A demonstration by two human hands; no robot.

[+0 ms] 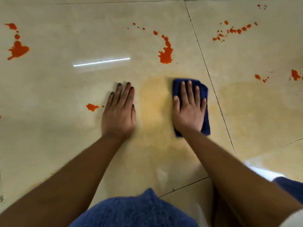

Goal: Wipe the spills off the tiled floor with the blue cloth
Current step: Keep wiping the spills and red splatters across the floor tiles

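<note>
Cloth: blue cloth (pixel 202 95) lies folded flat on the tiled floor (pixel 65 89), just right of centre, a dark grout line (pixel 213 89) running close along its 3 o'clock edge.
Right hand: your right hand (pixel 190 110) lies flat on top of the cloth, fingers straight and a little spread, pointing to 12 o'clock; nothing is curled round the fabric, and blue shows past the fingertips and down the 3 o'clock side.
Left hand: your left hand (pixel 118 115) is flat on the bare tile at the cloth's 9 o'clock, fingers straight and close together, holding nothing.
Between the hands: a pale yellowish smear (pixel 154 102) runs from 12 toward 6 o'clock, touching the cloth's left edge.
Nearest spill: at the cloth's 12 o'clock, an orange-red splash (pixel 165 54) with a trail of drops curling up and left.
By the left hand: a small orange blot (pixel 92 106) just at its 9 o'clock.
Far left: a big blot (pixel 18 49) with smaller ones above it.
Across the grout line: scattered spots (pixel 236 31) at 1 o'clock, a few more (pixel 295 74) at 3 o'clock, and a second faint yellowish patch (pixel 249 99) below them.
Tile sheen: a bright strip of reflected light (pixel 101 62) at 11 o'clock.
Bottom edge: your blue clothing (pixel 136 212) at 6 o'clock.
</note>
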